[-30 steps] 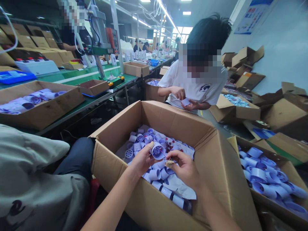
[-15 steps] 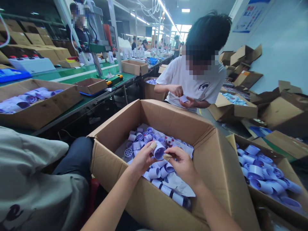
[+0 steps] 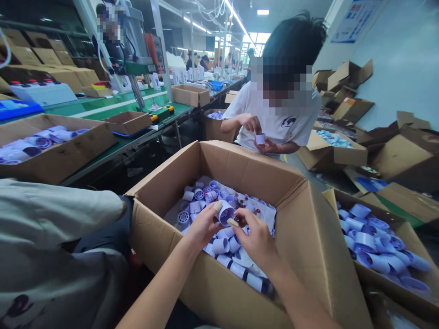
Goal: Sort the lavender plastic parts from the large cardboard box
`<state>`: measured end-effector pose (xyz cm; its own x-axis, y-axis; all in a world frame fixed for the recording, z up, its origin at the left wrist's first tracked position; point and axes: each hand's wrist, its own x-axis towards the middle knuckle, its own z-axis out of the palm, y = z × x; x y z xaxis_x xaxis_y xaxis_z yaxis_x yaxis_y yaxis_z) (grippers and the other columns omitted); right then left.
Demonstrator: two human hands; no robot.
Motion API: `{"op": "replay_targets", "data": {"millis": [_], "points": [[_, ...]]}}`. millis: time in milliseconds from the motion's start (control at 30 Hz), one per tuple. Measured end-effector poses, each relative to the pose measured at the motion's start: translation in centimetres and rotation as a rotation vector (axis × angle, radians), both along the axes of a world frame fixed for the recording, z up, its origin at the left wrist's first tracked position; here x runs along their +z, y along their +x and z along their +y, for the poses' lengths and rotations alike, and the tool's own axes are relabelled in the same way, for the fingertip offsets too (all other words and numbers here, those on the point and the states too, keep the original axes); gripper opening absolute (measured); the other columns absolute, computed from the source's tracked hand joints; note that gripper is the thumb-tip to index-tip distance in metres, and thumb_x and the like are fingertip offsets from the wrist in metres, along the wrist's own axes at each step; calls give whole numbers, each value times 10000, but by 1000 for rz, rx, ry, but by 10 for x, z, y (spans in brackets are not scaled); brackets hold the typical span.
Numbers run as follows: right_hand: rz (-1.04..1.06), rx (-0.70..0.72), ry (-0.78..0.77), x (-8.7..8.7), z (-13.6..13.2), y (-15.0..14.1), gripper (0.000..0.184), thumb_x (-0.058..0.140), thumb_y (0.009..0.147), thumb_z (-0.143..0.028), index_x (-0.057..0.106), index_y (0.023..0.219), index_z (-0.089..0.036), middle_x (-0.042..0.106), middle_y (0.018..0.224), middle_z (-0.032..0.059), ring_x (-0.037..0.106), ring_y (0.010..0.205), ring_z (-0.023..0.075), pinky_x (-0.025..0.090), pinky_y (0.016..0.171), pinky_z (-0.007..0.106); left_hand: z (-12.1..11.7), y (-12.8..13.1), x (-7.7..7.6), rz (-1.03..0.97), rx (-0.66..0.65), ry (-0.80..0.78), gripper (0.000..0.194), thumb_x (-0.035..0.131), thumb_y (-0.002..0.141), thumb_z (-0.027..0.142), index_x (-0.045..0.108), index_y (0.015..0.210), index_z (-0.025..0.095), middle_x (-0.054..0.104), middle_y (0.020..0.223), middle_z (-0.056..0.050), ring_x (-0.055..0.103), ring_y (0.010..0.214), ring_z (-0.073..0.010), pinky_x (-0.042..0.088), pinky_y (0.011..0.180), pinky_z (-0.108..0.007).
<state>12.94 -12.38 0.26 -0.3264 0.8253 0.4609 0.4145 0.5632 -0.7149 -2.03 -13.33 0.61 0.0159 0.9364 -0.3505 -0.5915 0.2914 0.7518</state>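
Note:
My left hand (image 3: 202, 226) is wrapped round a white plastic cylinder (image 3: 225, 211), its open end facing right. Close to that opening, my right hand (image 3: 255, 235) pinches a small dark part (image 3: 236, 220), too small to name. Both thumbs have tan coverings at the tips. Below the hands is a large cardboard box (image 3: 164, 180) holding many loose white cylinders (image 3: 220, 246), some with spoked ends. A white sheet (image 3: 270, 214) in the box carries small red parts (image 3: 242, 197).
Across the box a co-worker (image 3: 274, 98) handles another white cylinder (image 3: 260, 139). A carton of cylinders (image 3: 404, 228) stands at right, another carton (image 3: 68, 153) on the green bench at left. A grey sleeve (image 3: 58, 219) is close on my left. Cardboard boxes (image 3: 404, 155) pile up behind.
My right hand has turned and its fingers have drawn up by the cylinder's opening, with a dark part now showing. The co-worker's cylinder has tipped upright. The grey sleeve at left has shifted right.

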Motion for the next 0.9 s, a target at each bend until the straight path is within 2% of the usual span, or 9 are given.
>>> {"op": "replay_targets", "data": {"millis": [200, 433, 600, 900], "points": [[-102, -25, 156, -2, -1, 2, 239, 484, 861, -179, 631, 1043, -227, 708, 926, 86, 669, 846, 227, 529, 757, 340, 1, -1, 0, -32, -10, -37, 241, 684, 760, 378, 622, 850, 164, 638, 783, -25, 579, 664, -119, 528, 636, -239], [-48, 7, 123, -4, -3, -3, 237, 516, 840, -158, 645, 1030, -216, 692, 910, 78, 661, 821, 211, 538, 753, 328, 2, -2, -2, -80, 10, -49, 249, 693, 760, 364, 616, 849, 145, 627, 773, -22, 580, 668, -105, 517, 605, -203], [-71, -23, 116, -7, -5, -6, 233, 517, 835, -153, 643, 1024, -204, 682, 914, 83, 655, 791, 205, 534, 735, 320, -1, -1, -1, -103, 7, -21, 257, 731, 727, 344, 622, 850, 146, 629, 776, -15, 574, 658, -91, 512, 573, -179], [-202, -151, 250, -8, -8, -9, 289, 421, 870, -123, 642, 1041, -196, 669, 860, 82, 630, 766, 205, 489, 707, 315, -2, 2, 2, -79, -56, 8, 258, 752, 708, 311, 640, 859, 134, 634, 797, -27, 571, 683, -100, 497, 621, -194]]}}
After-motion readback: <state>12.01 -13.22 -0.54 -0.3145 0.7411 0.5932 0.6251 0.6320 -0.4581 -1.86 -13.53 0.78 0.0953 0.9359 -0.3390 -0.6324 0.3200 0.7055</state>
